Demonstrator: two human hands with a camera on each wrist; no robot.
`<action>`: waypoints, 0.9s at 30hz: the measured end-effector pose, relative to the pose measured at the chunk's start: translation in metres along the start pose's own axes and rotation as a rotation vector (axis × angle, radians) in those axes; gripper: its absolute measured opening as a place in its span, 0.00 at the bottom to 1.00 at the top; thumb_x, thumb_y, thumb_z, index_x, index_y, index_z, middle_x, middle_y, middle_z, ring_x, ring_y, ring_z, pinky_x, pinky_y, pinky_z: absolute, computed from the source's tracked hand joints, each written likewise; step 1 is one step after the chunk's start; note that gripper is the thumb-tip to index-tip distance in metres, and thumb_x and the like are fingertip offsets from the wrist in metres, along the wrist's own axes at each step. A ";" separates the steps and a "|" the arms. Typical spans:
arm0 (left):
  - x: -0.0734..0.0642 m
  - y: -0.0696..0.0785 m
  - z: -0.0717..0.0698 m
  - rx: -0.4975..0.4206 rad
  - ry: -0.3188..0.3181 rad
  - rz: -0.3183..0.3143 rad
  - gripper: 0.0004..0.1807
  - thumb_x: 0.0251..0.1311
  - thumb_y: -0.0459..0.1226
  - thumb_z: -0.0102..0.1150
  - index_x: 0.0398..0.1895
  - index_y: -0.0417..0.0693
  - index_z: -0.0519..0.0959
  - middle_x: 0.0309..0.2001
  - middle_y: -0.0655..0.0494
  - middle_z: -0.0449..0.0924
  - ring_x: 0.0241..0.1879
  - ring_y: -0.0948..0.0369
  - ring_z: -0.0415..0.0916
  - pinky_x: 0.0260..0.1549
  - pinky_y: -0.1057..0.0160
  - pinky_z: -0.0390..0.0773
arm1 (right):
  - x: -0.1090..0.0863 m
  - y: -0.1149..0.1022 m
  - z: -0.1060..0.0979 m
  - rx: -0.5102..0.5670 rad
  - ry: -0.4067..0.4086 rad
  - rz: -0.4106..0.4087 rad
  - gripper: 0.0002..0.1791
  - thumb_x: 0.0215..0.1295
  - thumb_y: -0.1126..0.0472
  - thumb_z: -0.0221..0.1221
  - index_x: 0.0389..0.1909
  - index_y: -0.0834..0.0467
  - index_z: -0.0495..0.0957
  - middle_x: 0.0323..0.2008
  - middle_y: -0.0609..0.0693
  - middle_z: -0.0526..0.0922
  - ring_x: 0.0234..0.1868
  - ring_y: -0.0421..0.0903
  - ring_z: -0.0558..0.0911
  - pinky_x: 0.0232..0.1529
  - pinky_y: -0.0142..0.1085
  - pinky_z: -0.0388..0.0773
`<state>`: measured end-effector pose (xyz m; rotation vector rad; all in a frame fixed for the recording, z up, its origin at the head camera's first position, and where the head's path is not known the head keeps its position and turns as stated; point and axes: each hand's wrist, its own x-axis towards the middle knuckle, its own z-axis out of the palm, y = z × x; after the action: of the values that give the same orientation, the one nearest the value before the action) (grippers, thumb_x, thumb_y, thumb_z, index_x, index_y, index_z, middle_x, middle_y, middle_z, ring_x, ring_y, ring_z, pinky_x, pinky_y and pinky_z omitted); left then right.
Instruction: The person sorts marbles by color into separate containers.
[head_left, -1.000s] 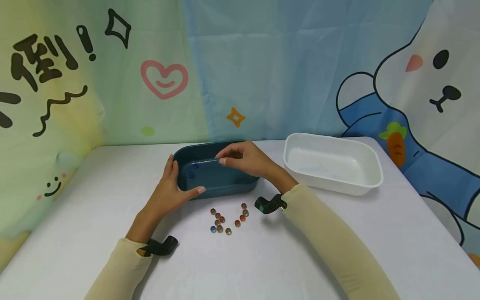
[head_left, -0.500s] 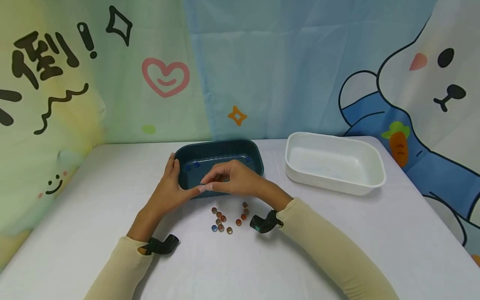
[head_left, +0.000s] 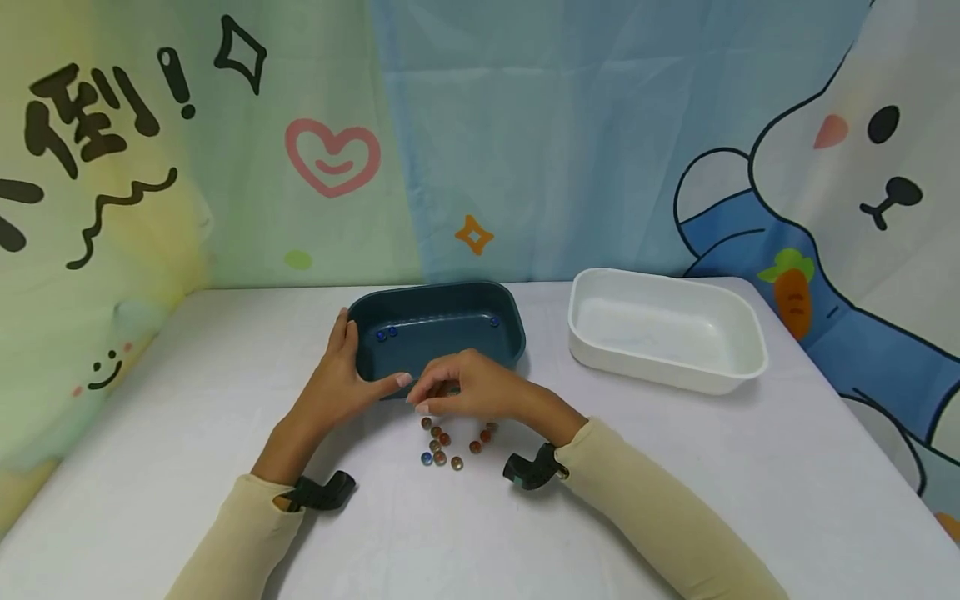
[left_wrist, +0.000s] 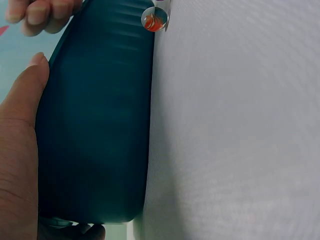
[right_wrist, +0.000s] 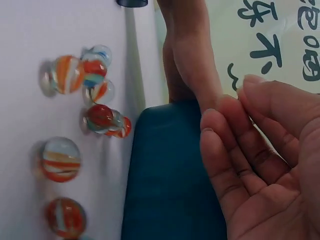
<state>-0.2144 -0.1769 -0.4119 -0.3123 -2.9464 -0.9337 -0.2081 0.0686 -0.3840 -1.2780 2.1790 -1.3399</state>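
Observation:
My left hand [head_left: 341, 383] holds the dark teal basin [head_left: 442, 354] at its left near corner, fingers along the left side and thumb [left_wrist: 31, 90] at the near rim. Inside the basin lie blue marbles [head_left: 382, 335], two at the left and one at the right. My right hand [head_left: 480, 385] is over the basin's near edge, above the loose marbles on the table. Its fingers [right_wrist: 220, 155] bend loosely with the thumb close to the index finger; no marble shows between them. Several orange-swirled marbles [right_wrist: 61, 160] and one blue marble [head_left: 427, 458] lie in front of the basin.
A white basin [head_left: 667, 333] stands on the right of the white-covered table [head_left: 562, 533]. Behind the table hangs a printed curtain [head_left: 525, 150]. A dark wrist camera [head_left: 531, 468] on the right arm hangs low near the marbles.
My right hand has come from inside the basin, past the left thumb, toward me above the marbles. The blue marbles at the basin's left have rolled slightly. The left hand keeps its place.

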 end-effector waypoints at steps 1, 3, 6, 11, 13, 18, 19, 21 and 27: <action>0.000 0.000 0.000 -0.002 0.001 -0.003 0.69 0.47 0.68 0.63 0.75 0.32 0.40 0.77 0.48 0.26 0.74 0.43 0.40 0.64 0.39 0.57 | -0.001 0.000 0.002 0.006 -0.011 0.002 0.10 0.66 0.63 0.63 0.45 0.61 0.85 0.40 0.42 0.83 0.40 0.36 0.81 0.45 0.34 0.78; 0.000 -0.001 0.001 -0.006 0.000 -0.009 0.69 0.46 0.69 0.63 0.75 0.32 0.39 0.77 0.50 0.25 0.74 0.43 0.40 0.63 0.39 0.57 | -0.003 0.001 0.005 0.017 -0.033 0.007 0.10 0.66 0.63 0.63 0.45 0.62 0.85 0.40 0.42 0.83 0.39 0.36 0.81 0.45 0.35 0.78; 0.000 -0.001 0.001 -0.014 -0.004 -0.007 0.70 0.46 0.69 0.63 0.76 0.33 0.39 0.77 0.50 0.25 0.74 0.43 0.40 0.63 0.38 0.56 | -0.004 0.005 0.011 0.032 -0.062 0.019 0.09 0.66 0.63 0.62 0.44 0.62 0.85 0.39 0.42 0.83 0.39 0.36 0.81 0.45 0.34 0.78; 0.000 -0.001 0.001 -0.012 0.002 0.000 0.69 0.46 0.69 0.64 0.76 0.34 0.39 0.77 0.49 0.26 0.74 0.43 0.39 0.63 0.38 0.56 | -0.004 0.010 0.017 0.046 -0.094 0.041 0.10 0.65 0.64 0.63 0.45 0.62 0.85 0.40 0.43 0.83 0.40 0.36 0.81 0.46 0.32 0.78; 0.000 -0.001 0.000 -0.010 0.005 0.003 0.69 0.46 0.69 0.63 0.76 0.34 0.39 0.77 0.48 0.26 0.74 0.43 0.39 0.63 0.38 0.56 | -0.004 0.012 0.018 0.049 -0.102 0.045 0.10 0.65 0.65 0.63 0.45 0.62 0.85 0.40 0.43 0.83 0.40 0.36 0.81 0.46 0.32 0.78; 0.000 -0.001 0.000 -0.009 0.008 0.003 0.70 0.46 0.69 0.63 0.76 0.34 0.39 0.77 0.49 0.26 0.74 0.43 0.39 0.63 0.38 0.55 | -0.005 0.016 0.020 0.057 -0.111 0.048 0.10 0.64 0.66 0.64 0.45 0.64 0.85 0.40 0.44 0.83 0.40 0.35 0.81 0.46 0.33 0.78; 0.000 -0.001 0.000 -0.011 0.008 0.003 0.70 0.46 0.69 0.63 0.76 0.34 0.39 0.77 0.49 0.26 0.74 0.44 0.39 0.64 0.38 0.55 | -0.005 0.016 0.020 0.056 -0.112 0.049 0.10 0.64 0.67 0.63 0.45 0.64 0.85 0.40 0.44 0.83 0.40 0.35 0.81 0.46 0.33 0.78; 0.000 -0.001 0.000 -0.014 0.009 0.004 0.69 0.46 0.69 0.63 0.76 0.35 0.39 0.77 0.50 0.26 0.74 0.44 0.39 0.64 0.38 0.55 | -0.005 0.017 0.021 0.050 -0.116 0.047 0.10 0.64 0.67 0.63 0.45 0.64 0.84 0.41 0.44 0.83 0.40 0.35 0.80 0.46 0.33 0.78; 0.000 -0.001 0.000 -0.016 0.007 0.002 0.69 0.46 0.69 0.63 0.76 0.34 0.39 0.77 0.51 0.25 0.74 0.44 0.39 0.64 0.39 0.55 | -0.005 0.017 0.024 0.006 -0.131 0.065 0.10 0.63 0.66 0.64 0.45 0.62 0.85 0.40 0.43 0.83 0.39 0.33 0.80 0.46 0.31 0.77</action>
<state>-0.2149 -0.1777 -0.4131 -0.3121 -2.9333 -0.9571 -0.1999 0.0616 -0.4114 -1.2444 2.1067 -1.2021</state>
